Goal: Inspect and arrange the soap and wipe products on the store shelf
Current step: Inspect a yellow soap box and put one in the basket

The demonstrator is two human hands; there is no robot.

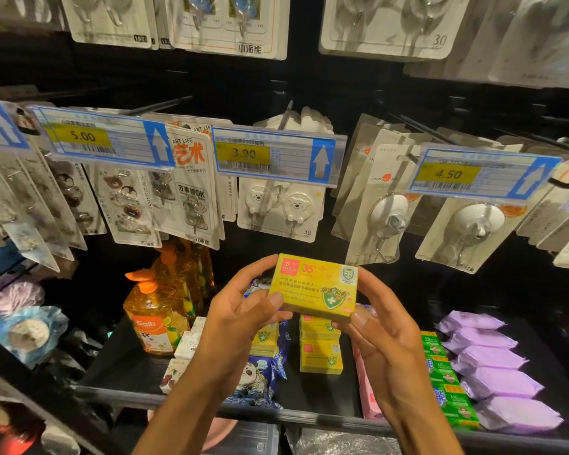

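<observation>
We've got the yellow soap box [312, 290] up in front of us, above the shelf [309, 417]. The left hand [243, 310] & right hand [381, 330] each grip one end, label facing us. To check it well we'd hold it level, read the front and turn it slowly w/ both hands for dents. Then we'd set it square on the matching stack [321, 357] just below, not by the purple wipes [493, 372].
</observation>
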